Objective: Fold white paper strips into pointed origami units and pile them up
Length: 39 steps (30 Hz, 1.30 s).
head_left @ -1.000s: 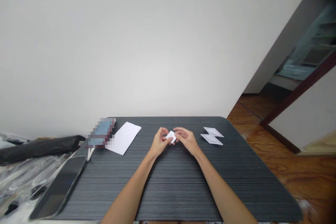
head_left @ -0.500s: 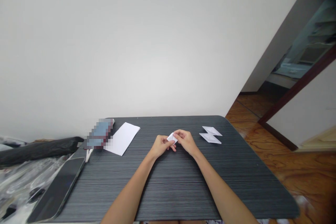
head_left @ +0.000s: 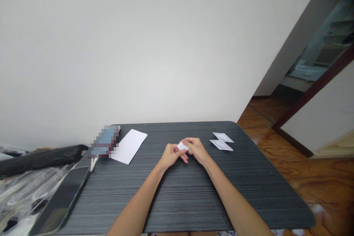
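Note:
A small folded piece of white paper (head_left: 182,146) is pinched between both my hands over the middle of the table. My left hand (head_left: 172,153) grips its left and lower side, thumb on top. On its upper right edge, my right hand (head_left: 194,148) presses with thumb and fingers. To the right lie two folded paper pieces shaped like slanted diamonds, one farther back (head_left: 223,137) and one nearer (head_left: 221,145). White paper sheets (head_left: 130,146) rest flat to the left of my hands.
The dark ribbed table (head_left: 188,199) stands against a white wall (head_left: 166,51). A pixelated blue-and-red object (head_left: 104,142) sits at the left edge, near a dark phone-like slab (head_left: 62,199). Beyond that edge are a black wrapped roll (head_left: 41,159) and clear plastic. Wooden floor (head_left: 326,180) shows at right.
The folded paper has turned a little in my fingers, showing a flatter face. My left fingers have shifted slightly to the right beneath it. Everything on the table stays put.

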{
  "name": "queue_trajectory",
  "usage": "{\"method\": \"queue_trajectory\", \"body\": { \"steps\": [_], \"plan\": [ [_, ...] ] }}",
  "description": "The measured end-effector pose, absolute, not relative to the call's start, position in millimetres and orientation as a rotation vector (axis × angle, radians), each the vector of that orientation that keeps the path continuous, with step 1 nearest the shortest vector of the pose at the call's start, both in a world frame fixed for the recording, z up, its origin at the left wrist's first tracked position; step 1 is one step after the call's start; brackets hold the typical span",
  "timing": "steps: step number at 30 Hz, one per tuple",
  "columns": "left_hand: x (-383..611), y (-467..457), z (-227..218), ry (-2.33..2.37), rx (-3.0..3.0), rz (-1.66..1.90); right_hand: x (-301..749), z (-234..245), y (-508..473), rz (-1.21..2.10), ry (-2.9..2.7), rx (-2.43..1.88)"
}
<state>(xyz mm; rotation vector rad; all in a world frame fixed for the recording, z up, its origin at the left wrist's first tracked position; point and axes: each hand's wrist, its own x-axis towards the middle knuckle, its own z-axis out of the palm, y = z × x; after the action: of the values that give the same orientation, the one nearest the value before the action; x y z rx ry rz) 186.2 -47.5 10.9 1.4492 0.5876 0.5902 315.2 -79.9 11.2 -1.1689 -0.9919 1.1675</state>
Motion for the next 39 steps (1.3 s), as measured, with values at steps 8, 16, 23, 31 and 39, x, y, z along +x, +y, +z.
{"method": "queue_trajectory", "body": {
  "steps": [8,16,23,31,39],
  "plan": [
    [187.5,-43.9,5.4,0.631,1.535,0.649,315.1,12.6,-80.5,1.157,-1.075,-1.120],
    [183.7,-42.4,6.4,0.831,1.733,0.822,313.1,19.1,-82.9,0.995,-1.235,-1.154],
    [179.3,-47.0,11.7,0.879,1.939,0.937,307.5,13.1,-81.6,0.953,-1.256,-1.179],
    [179.6,-46.6,7.2,0.895,1.965,0.969,305.0,12.3,-82.1,0.972,-1.223,-1.223],
    [180.8,-47.4,8.6,0.906,2.175,1.019,305.0,9.4,-84.1,0.775,-1.334,-1.325]
  ]
}}
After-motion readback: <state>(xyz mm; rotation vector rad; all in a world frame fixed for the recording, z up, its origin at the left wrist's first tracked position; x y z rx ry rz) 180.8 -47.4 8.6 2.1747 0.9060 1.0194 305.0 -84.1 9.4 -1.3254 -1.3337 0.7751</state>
